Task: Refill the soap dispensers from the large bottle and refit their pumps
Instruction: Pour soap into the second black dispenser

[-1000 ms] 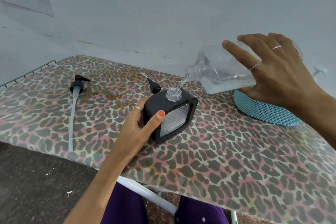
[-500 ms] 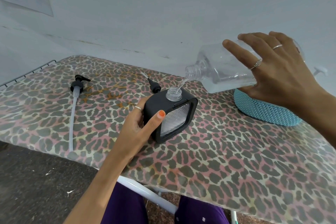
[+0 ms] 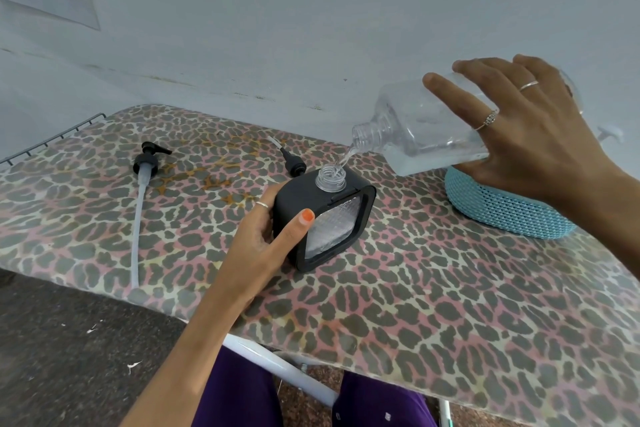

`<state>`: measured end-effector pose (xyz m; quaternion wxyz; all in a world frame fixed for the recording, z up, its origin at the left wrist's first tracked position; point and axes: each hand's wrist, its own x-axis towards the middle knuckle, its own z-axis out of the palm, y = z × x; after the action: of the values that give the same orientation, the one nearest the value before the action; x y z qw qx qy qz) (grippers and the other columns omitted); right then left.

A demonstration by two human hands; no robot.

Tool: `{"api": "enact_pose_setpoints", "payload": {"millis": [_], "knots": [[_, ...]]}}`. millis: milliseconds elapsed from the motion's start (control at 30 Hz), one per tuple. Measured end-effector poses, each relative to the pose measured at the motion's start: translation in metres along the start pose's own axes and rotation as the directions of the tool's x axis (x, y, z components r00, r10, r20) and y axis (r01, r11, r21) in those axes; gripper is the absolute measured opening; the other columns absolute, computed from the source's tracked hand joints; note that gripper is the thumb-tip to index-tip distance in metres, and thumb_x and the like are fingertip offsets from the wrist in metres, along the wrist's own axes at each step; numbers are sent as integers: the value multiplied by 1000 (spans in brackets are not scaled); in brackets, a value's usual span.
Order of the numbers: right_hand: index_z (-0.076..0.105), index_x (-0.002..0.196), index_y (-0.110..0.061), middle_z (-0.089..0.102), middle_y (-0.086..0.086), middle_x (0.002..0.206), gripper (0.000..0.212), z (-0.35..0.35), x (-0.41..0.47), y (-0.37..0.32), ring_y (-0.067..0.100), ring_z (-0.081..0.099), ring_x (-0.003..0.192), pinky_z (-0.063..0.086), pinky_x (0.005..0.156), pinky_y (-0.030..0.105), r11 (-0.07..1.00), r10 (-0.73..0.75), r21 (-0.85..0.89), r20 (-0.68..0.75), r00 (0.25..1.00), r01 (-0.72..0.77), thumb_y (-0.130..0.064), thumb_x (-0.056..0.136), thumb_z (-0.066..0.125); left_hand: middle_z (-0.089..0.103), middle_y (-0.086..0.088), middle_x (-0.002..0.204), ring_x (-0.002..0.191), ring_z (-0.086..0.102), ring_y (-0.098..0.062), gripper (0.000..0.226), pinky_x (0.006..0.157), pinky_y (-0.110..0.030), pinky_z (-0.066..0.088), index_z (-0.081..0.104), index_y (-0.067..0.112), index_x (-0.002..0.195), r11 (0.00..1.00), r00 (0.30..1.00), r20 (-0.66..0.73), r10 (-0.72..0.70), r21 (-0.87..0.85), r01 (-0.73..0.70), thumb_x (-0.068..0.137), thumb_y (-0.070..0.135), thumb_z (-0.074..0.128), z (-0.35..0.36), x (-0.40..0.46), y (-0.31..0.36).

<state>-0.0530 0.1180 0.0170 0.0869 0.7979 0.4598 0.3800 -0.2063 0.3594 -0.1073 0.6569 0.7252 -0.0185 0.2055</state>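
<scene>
- Nothing has shifted noticeably since a second ago: both hands keep their grips and the stream keeps running.
- Square black dispenser [image 3: 323, 218] stands on the leopard-print board [image 3: 415, 305] near its middle, its clear neck open at the top.
- Left hand [image 3: 266, 246] wraps the dispenser's side from 8 o'clock, thumb pressed on the front corner, fingers curled behind.
- Large clear bottle [image 3: 426, 135] hangs tilted at 2 o'clock from the dispenser, mouth down, a thin clear stream [image 3: 344, 159] falling into the neck.
- Right hand [image 3: 530, 135] grips the bottle from above, fingers spread over its body.
- Teal mesh basket [image 3: 498, 208] sits below the bottle.
- Small black pump [image 3: 292, 161] lies just behind the dispenser at 11 o'clock.
- Long-tubed pump [image 3: 143, 184] lies well apart at 9 o'clock.
</scene>
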Motion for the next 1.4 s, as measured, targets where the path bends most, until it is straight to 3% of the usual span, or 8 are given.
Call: {"api": "enact_pose_setpoints", "payload": {"millis": [400, 600, 1400], "knots": [[32, 146, -17, 48, 27, 134, 97, 1, -1, 2, 44, 47, 120, 34, 96, 61, 1000, -11, -6, -25, 1000, 11, -19, 64, 83, 68, 15, 113, 109, 64, -7, 47, 90, -27, 53, 54, 33, 121, 1000, 1000, 4, -21, -4, 21, 79, 52, 56, 0, 0, -2], [30, 147, -17, 47, 27, 135, 100, 0, -1, 3, 44, 46, 121, 33, 96, 61, 1000, -8, -8, -8, 1000, 8, -20, 63, 84, 68, 17, 113, 108, 64, -5, 46, 86, -19, 52, 53, 32, 121, 1000, 1000, 6, -11, -18, 11, 79, 51, 56, 0, 0, -1], [31, 146, -17, 47, 27, 135, 97, 0, 1, 5, 44, 47, 121, 34, 96, 61, 999, -35, -37, -47, 998, 33, -20, 64, 83, 68, 16, 114, 109, 64, -6, 44, 89, -25, 53, 54, 34, 120, 999, 1000, 10, -12, -36, 12, 80, 49, 57, 0, 0, 0]]}}
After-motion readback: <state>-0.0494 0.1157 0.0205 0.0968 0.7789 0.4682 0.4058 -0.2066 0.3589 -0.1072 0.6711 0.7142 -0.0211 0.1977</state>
